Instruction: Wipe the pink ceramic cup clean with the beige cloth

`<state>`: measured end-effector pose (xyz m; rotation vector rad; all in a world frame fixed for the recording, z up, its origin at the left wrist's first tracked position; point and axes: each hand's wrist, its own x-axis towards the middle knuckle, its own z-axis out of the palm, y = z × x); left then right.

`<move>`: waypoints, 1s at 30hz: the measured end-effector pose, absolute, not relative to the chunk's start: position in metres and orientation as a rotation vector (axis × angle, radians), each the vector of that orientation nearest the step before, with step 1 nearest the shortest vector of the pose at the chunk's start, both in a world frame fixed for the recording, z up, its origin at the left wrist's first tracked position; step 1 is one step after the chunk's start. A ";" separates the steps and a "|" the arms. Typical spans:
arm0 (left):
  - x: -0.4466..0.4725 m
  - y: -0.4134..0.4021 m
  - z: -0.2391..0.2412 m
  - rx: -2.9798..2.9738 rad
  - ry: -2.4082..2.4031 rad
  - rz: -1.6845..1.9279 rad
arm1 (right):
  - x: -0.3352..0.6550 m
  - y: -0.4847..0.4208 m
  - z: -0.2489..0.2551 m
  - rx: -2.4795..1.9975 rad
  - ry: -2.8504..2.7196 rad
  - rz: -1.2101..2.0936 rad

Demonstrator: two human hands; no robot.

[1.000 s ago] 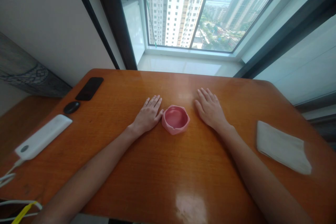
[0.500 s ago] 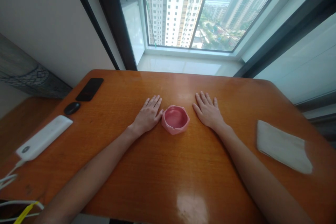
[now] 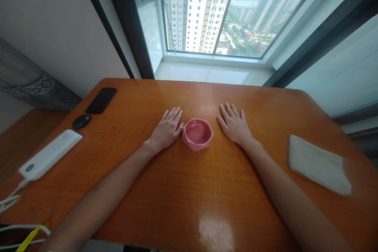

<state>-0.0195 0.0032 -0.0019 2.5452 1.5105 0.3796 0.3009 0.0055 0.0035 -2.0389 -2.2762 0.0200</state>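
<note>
A small pink faceted bowl (image 3: 197,134) stands in the middle of the orange wooden table (image 3: 183,189). My left hand (image 3: 167,129) lies flat, palm down, just left of the bowl, its thumb touching or almost touching the rim. My right hand (image 3: 234,125) lies flat on the table a little to the right of the bowl, fingers spread, clear of it. Neither hand holds anything.
A folded white cloth (image 3: 319,164) lies near the table's right edge. On the left are a black phone (image 3: 101,100), a small black oval object (image 3: 81,121) and a white power bank (image 3: 49,155) with cables (image 3: 12,220). A window sits beyond the far edge.
My right hand slid slightly down and left and spread its fingers between one second ago and half a second ago. Since then nothing has moved.
</note>
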 end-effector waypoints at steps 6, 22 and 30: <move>-0.019 0.003 -0.003 2.544 1.521 0.356 | 0.301 0.006 0.003 -2.024 -2.279 0.014; -0.019 0.003 -0.002 2.544 1.517 0.369 | 0.331 -0.011 0.021 -2.076 -2.105 -0.131; -0.018 0.002 0.000 2.541 1.525 0.364 | 0.465 -0.118 0.004 -2.554 -1.661 -0.154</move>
